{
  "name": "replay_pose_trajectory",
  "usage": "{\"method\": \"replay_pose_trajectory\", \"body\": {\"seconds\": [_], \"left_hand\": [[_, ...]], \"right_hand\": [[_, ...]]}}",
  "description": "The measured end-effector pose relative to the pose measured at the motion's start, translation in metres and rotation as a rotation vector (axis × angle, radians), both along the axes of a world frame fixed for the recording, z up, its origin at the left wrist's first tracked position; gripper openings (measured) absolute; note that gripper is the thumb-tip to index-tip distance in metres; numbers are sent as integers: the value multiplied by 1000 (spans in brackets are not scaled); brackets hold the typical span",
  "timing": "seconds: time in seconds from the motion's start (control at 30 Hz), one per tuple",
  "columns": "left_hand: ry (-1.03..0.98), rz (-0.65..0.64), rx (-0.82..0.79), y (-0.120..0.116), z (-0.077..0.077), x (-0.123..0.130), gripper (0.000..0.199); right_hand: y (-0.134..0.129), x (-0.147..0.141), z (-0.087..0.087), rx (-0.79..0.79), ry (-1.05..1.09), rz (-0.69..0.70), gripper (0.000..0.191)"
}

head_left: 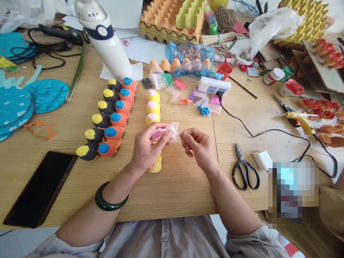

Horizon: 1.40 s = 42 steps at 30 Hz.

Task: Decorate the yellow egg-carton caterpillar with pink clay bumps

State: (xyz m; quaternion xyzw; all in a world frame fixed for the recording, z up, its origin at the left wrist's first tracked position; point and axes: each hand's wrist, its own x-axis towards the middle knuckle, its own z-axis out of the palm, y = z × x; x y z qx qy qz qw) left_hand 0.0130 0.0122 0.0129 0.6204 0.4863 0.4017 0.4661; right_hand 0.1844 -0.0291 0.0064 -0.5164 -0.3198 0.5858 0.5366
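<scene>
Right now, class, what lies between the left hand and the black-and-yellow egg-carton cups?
Orange, blue-topped cups lie between the left hand and black-and-yellow cups, in the head view.

Six black painted egg-carton cups with yellow tops [97, 135] and six orange painted egg-carton cups with blue tops [114, 132] stand in two rows at nine o'clock, and three yellow cups with pink tops [153, 106] sit at twelve o'clock. There is one clear plastic bag of pink clay [172, 130] at the centre, one yellow hot glue gun [301, 122] at three o'clock, one pair of black-handled scissors [240, 159] at four o'clock, and one black smartphone [40, 189] at eight o'clock.
</scene>
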Motion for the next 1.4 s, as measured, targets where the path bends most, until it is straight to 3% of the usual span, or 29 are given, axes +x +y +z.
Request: {"method": "replay_pose_trajectory", "body": {"seconds": [0.1,0.23,0.43,0.63,0.8,1.03,1.23,1.4], "left_hand": [[-1,2,17,1,0,0,23],[3,-10,39,1,1,1,23],[-110,-88,-114,6,-6,-1,31],[-200,-148,-138,9,-5,-6,28],[-213,-245,-182,8,1,-7,32],[-119,-104,19,5,-2,-4,29],[-130,-173,7,6,-3,-4,33],[-77,5,192,4,-3,-2,29]], "right_hand": [[0,-2,2,-7,20,-9,43],[-1,-7,-2,-20,1,99,52],[0,-5,-7,8,15,89,50],[1,-3,-5,-44,100,110,51],[-2,-9,-5,-5,-26,121,52],[-5,-13,-6,19,-79,169,50],[-5,-10,-8,94,-152,150,49],[-3,-10,-11,53,-123,251,50]]}}
